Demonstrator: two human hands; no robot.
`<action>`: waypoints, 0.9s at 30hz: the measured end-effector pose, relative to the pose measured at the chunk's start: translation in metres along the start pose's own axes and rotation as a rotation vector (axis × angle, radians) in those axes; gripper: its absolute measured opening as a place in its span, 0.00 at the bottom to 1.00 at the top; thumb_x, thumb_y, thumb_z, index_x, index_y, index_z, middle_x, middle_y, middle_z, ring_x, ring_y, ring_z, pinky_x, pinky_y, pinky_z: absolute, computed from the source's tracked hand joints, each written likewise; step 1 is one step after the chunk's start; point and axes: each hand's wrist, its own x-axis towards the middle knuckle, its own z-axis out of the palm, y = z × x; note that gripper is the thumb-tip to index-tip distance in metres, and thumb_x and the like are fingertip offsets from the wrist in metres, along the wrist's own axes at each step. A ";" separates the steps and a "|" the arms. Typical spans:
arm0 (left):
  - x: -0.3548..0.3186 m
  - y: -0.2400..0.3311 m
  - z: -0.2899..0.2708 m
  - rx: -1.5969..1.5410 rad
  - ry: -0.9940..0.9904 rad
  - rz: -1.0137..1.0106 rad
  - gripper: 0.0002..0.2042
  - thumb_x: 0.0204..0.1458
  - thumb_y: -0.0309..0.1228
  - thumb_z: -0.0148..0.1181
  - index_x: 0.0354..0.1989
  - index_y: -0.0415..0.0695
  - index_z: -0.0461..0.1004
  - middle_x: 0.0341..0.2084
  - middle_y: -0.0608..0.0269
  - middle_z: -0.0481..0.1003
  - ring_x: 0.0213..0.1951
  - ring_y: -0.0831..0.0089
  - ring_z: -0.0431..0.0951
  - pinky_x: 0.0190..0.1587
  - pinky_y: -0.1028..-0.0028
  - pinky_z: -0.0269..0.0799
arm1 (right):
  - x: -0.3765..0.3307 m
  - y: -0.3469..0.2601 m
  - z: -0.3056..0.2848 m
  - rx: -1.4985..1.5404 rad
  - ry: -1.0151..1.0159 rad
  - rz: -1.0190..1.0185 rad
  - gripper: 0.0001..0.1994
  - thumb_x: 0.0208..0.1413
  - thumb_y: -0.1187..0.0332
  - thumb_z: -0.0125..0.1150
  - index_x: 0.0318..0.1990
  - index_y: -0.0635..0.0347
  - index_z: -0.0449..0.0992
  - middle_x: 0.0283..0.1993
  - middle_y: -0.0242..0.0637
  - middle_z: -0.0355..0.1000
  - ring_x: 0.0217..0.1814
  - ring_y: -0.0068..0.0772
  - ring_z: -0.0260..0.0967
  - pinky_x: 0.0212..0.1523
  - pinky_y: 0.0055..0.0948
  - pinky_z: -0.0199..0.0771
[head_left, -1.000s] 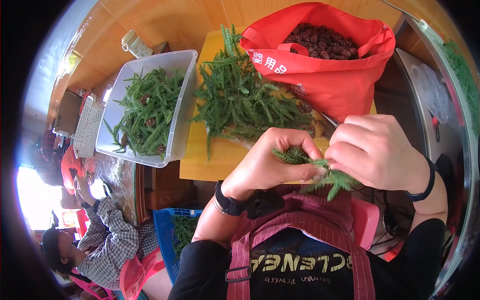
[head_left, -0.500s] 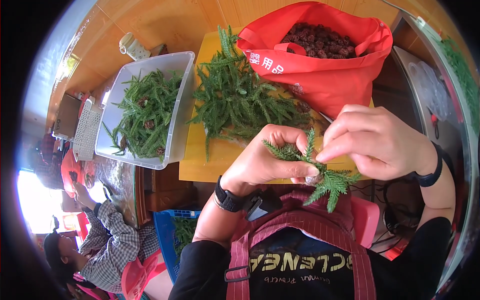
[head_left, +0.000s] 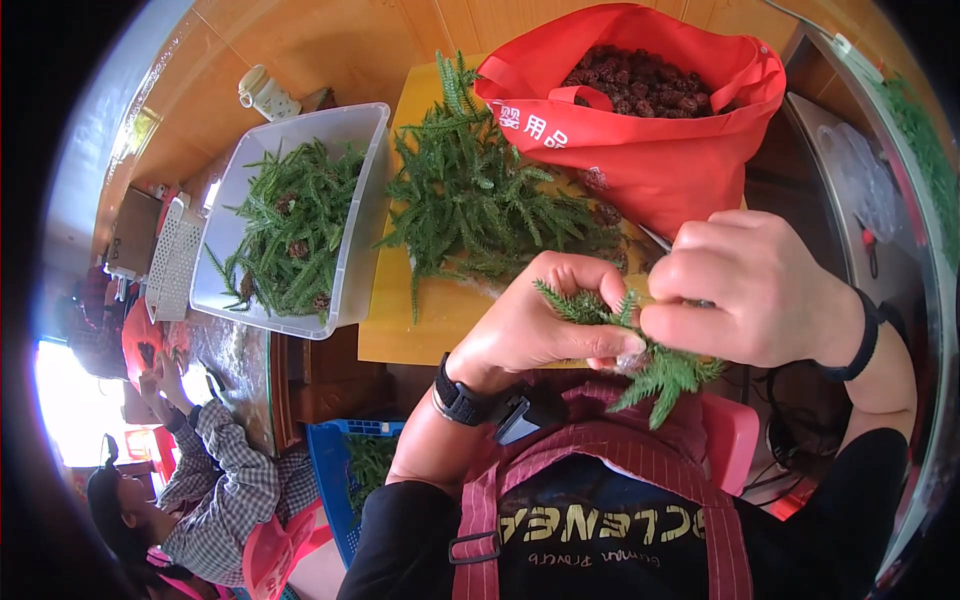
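Observation:
In front of my chest, my left hand (head_left: 555,320) pinches a green artificial pine sprig (head_left: 665,380) between thumb and curled fingers. Its needled tips stick out above and below the grip. A small pale, shiny lump shows at the sprig's middle beside my thumb tip. My right hand (head_left: 745,290) is closed against the sprig's upper right side, fingers curled in; what they grip is hidden. Beyond my hands, a heap of loose pine sprigs (head_left: 470,190) lies on the yellow board (head_left: 385,335), with a pine cone (head_left: 606,213) at its right edge.
A red bag (head_left: 650,165) full of pine cones (head_left: 640,85) stands at the back right. Left of the board, a clear plastic bin (head_left: 372,200) holds sprigs with cones. A blue basket (head_left: 325,470) sits below. At far left a person in a checked shirt (head_left: 230,480) works.
My right hand has curled its fingers tighter and turned its knuckles over the sprig. My left hand keeps its hold. The other person's hands have come together.

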 end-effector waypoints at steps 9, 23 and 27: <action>-0.007 0.001 0.006 0.291 0.205 0.213 0.09 0.37 0.19 0.67 0.24 0.39 0.71 0.22 0.65 0.74 0.22 0.84 0.72 0.22 0.83 0.67 | -0.010 0.001 0.003 0.333 0.006 0.348 0.09 0.38 0.76 0.60 0.31 0.58 0.70 0.30 0.35 0.65 0.29 0.37 0.67 0.26 0.30 0.67; -0.003 0.002 0.006 -0.073 -0.013 -0.023 0.07 0.42 0.21 0.65 0.25 0.41 0.71 0.20 0.69 0.73 0.21 0.86 0.70 0.22 0.86 0.65 | -0.005 0.001 0.002 -0.092 0.144 -0.080 0.05 0.37 0.68 0.60 0.24 0.50 0.70 0.30 0.24 0.64 0.29 0.22 0.63 0.23 0.21 0.63; 0.000 -0.001 0.010 0.402 0.143 0.398 0.07 0.41 0.20 0.66 0.25 0.39 0.72 0.21 0.69 0.73 0.23 0.85 0.71 0.27 0.83 0.67 | -0.009 0.002 0.008 0.107 0.087 0.130 0.07 0.35 0.71 0.62 0.23 0.54 0.69 0.30 0.30 0.63 0.30 0.31 0.65 0.25 0.26 0.65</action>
